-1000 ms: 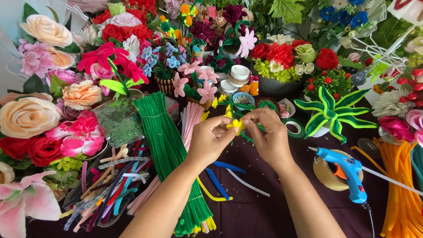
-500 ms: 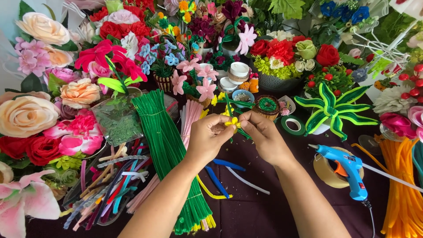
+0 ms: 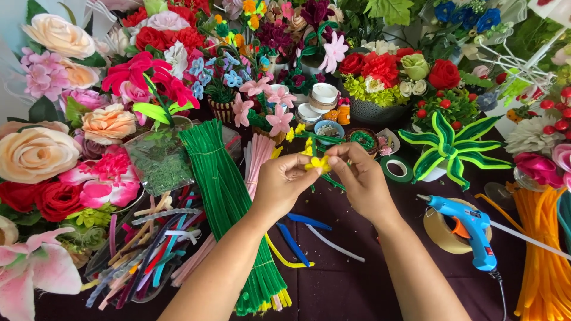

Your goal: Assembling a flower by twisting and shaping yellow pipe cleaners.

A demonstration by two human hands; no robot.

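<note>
Fingers of my left hand point(image 3: 282, 181) and right hand point(image 3: 357, 178) pinch together on the small yellow pipe-cleaner flower point(image 3: 318, 162), held steady for shaping, just right of the green pipe-cleaner bundle point(image 3: 223, 196).

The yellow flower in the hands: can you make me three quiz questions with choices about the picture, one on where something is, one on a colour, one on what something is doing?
1. Where does the blue glue gun lie?
A. beside the right hand
B. beside the left hand
C. in a vase

2. What colour is the big bundle of fuzzy sticks by the left arm?
A. orange
B. green
C. white

3. How is the small yellow flower held?
A. lying on the table
B. in one hand only
C. pinched by fingers of both hands

Answers: 1 A, it rests on a tape roll on that side. 2 B, the long bundle is green. 3 C, both hands' fingertips meet on it.
</note>
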